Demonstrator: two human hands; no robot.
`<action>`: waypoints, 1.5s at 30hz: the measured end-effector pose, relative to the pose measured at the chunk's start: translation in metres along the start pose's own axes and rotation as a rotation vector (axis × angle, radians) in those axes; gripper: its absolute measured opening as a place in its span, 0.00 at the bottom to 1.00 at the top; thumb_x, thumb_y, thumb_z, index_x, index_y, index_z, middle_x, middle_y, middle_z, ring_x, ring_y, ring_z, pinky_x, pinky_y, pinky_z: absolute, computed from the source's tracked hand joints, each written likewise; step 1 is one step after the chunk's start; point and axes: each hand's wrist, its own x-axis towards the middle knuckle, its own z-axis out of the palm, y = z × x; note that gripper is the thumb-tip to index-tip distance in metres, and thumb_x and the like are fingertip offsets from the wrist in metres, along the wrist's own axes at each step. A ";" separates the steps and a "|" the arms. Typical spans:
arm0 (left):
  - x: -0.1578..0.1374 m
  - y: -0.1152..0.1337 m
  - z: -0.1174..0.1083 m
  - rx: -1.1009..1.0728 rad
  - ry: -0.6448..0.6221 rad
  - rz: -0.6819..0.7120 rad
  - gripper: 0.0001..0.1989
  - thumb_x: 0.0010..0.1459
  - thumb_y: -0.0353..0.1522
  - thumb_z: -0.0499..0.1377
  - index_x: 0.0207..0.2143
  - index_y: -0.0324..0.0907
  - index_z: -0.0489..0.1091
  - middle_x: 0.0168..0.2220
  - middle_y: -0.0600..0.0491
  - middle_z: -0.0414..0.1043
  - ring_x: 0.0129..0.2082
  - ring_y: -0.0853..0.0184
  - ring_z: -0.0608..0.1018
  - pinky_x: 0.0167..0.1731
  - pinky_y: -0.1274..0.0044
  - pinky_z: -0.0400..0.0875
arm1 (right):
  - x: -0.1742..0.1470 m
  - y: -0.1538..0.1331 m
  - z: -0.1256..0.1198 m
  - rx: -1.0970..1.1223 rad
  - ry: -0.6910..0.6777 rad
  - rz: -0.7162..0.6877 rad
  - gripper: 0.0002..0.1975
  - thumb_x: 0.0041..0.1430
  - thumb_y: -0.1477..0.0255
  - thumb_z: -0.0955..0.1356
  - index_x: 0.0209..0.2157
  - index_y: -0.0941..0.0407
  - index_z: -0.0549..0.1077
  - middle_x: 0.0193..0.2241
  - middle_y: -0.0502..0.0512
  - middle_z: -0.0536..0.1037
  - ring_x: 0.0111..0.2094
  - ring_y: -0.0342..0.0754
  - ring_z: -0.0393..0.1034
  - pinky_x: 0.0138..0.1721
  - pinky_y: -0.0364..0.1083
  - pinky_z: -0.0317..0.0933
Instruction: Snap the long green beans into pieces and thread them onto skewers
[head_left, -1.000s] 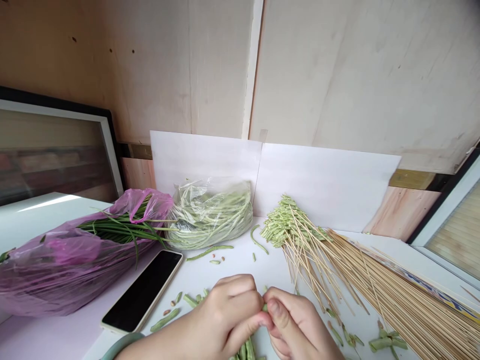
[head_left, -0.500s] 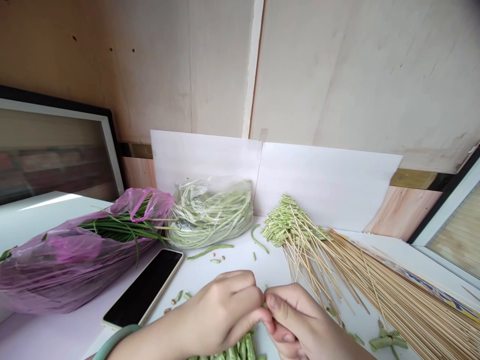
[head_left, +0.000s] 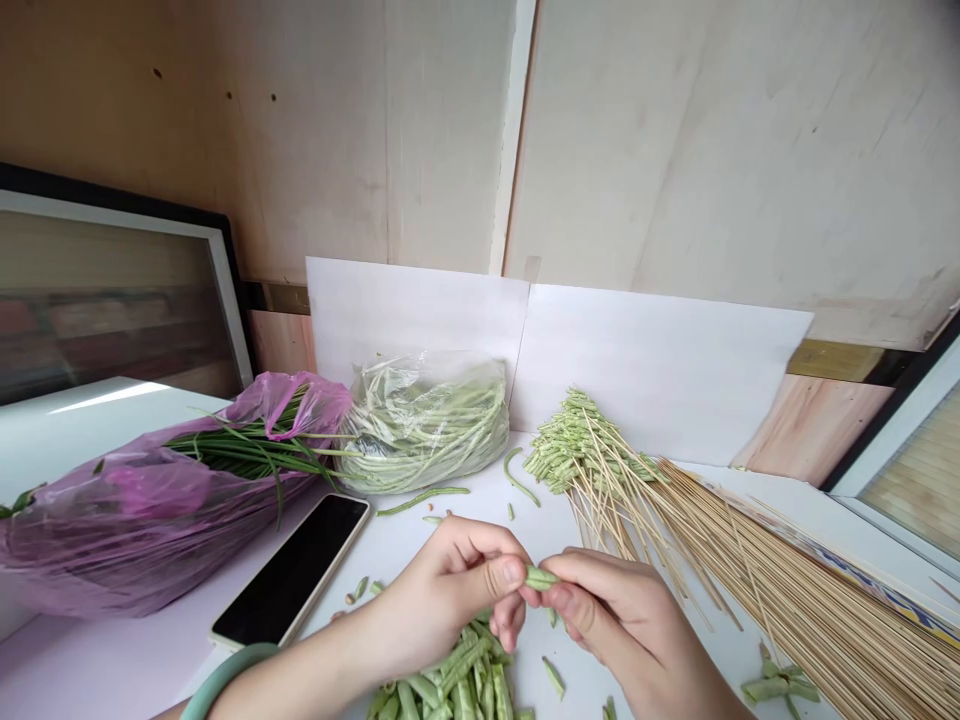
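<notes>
A short green bean piece (head_left: 540, 578) is pinched between both my hands above the white tabletop. My left hand (head_left: 472, 580) grips its left end with thumb and fingers. On the other end, the fingertips of my right hand (head_left: 611, 610) are closed. Below my left hand lies a heap of cut bean pieces (head_left: 457, 682), partly covered by that hand. Under my right hand, a loose bean piece (head_left: 553, 678) rests on the table.
Threaded bean skewers (head_left: 581, 440) are piled at the back, beside many bare bamboo sticks (head_left: 802, 570). A clear bag of long beans (head_left: 427, 425), a phone (head_left: 292, 570) and a purple bag of green stalks (head_left: 142, 530) stand leftward. White boards (head_left: 645, 370) line the wall.
Both hands have turned and moved slightly apart, so the bean piece between them now shows. More of the heap below is visible, and a loose piece now shows below the right hand.
</notes>
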 end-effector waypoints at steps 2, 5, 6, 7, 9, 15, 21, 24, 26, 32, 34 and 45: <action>0.002 -0.006 0.000 -0.137 -0.015 -0.025 0.17 0.54 0.41 0.63 0.25 0.34 0.71 0.16 0.56 0.64 0.17 0.74 0.69 0.21 0.82 0.60 | -0.001 0.000 0.005 0.104 -0.010 0.048 0.20 0.67 0.61 0.59 0.24 0.57 0.69 0.16 0.45 0.57 0.16 0.40 0.51 0.16 0.40 0.47; 0.004 -0.011 0.002 -0.242 -0.020 -0.035 0.17 0.52 0.41 0.65 0.24 0.33 0.72 0.16 0.54 0.67 0.17 0.73 0.71 0.21 0.82 0.63 | -0.003 -0.002 0.011 0.190 -0.004 0.130 0.24 0.66 0.56 0.58 0.25 0.57 0.71 0.15 0.44 0.54 0.14 0.39 0.46 0.14 0.41 0.42; 0.005 -0.012 0.002 -0.255 -0.016 -0.027 0.17 0.51 0.41 0.66 0.25 0.33 0.72 0.17 0.53 0.68 0.18 0.72 0.72 0.22 0.81 0.64 | -0.004 -0.003 0.013 0.196 0.016 0.162 0.24 0.66 0.55 0.58 0.24 0.56 0.70 0.15 0.44 0.53 0.15 0.39 0.46 0.14 0.41 0.41; 0.005 -0.014 0.003 -0.259 -0.010 -0.016 0.17 0.51 0.41 0.66 0.25 0.33 0.72 0.17 0.53 0.68 0.18 0.72 0.72 0.22 0.81 0.65 | -0.004 -0.004 0.015 0.201 0.040 0.197 0.24 0.65 0.54 0.59 0.24 0.56 0.69 0.14 0.43 0.53 0.15 0.40 0.45 0.15 0.41 0.41; 0.006 -0.017 0.003 -0.246 0.003 0.004 0.18 0.51 0.42 0.65 0.25 0.33 0.72 0.17 0.53 0.68 0.18 0.72 0.72 0.22 0.81 0.66 | -0.006 -0.005 0.019 0.223 0.082 0.258 0.24 0.64 0.53 0.60 0.23 0.56 0.68 0.14 0.43 0.51 0.15 0.40 0.45 0.16 0.42 0.41; 0.006 -0.024 0.005 -0.078 0.093 0.052 0.21 0.51 0.46 0.64 0.23 0.35 0.69 0.15 0.56 0.65 0.18 0.72 0.70 0.23 0.81 0.64 | -0.010 0.002 0.031 0.311 0.117 0.338 0.27 0.62 0.48 0.59 0.24 0.57 0.68 0.15 0.43 0.55 0.15 0.39 0.43 0.16 0.41 0.42; 0.003 -0.028 0.005 0.209 0.134 0.088 0.23 0.55 0.48 0.59 0.22 0.36 0.67 0.18 0.55 0.66 0.20 0.73 0.68 0.24 0.81 0.62 | -0.009 0.013 0.033 0.301 0.093 0.342 0.28 0.61 0.46 0.58 0.20 0.55 0.60 0.16 0.43 0.55 0.15 0.38 0.47 0.15 0.40 0.42; 0.001 -0.025 0.005 0.303 0.109 0.110 0.23 0.58 0.47 0.56 0.23 0.36 0.68 0.21 0.52 0.69 0.22 0.72 0.68 0.26 0.80 0.63 | -0.007 0.017 0.033 0.395 0.072 0.402 0.29 0.58 0.44 0.60 0.20 0.55 0.58 0.16 0.42 0.55 0.14 0.36 0.46 0.15 0.40 0.41; 0.002 -0.022 0.005 0.342 0.090 0.112 0.21 0.60 0.45 0.55 0.25 0.36 0.69 0.22 0.51 0.71 0.23 0.72 0.69 0.27 0.80 0.63 | -0.004 0.019 0.033 0.493 0.057 0.463 0.30 0.55 0.42 0.61 0.20 0.55 0.58 0.16 0.41 0.55 0.14 0.35 0.44 0.15 0.39 0.39; 0.007 -0.020 0.004 0.294 0.188 0.058 0.19 0.59 0.46 0.56 0.28 0.38 0.65 0.22 0.55 0.66 0.23 0.71 0.69 0.28 0.79 0.64 | 0.006 0.026 0.022 0.532 0.139 0.466 0.29 0.52 0.44 0.65 0.18 0.56 0.60 0.14 0.42 0.59 0.12 0.34 0.45 0.14 0.39 0.41; 0.008 -0.022 0.003 0.303 0.191 0.028 0.19 0.58 0.46 0.56 0.28 0.37 0.66 0.21 0.56 0.64 0.22 0.71 0.68 0.28 0.79 0.63 | 0.009 0.027 0.017 0.492 0.161 0.454 0.29 0.51 0.45 0.67 0.19 0.57 0.62 0.14 0.42 0.60 0.13 0.35 0.48 0.14 0.39 0.42; -0.002 -0.017 0.012 0.933 -0.257 0.166 0.12 0.61 0.33 0.53 0.28 0.39 0.70 0.24 0.53 0.65 0.26 0.69 0.67 0.29 0.80 0.60 | 0.014 0.037 0.004 0.490 0.241 0.483 0.27 0.55 0.47 0.66 0.30 0.60 0.71 0.17 0.44 0.64 0.12 0.34 0.49 0.14 0.38 0.43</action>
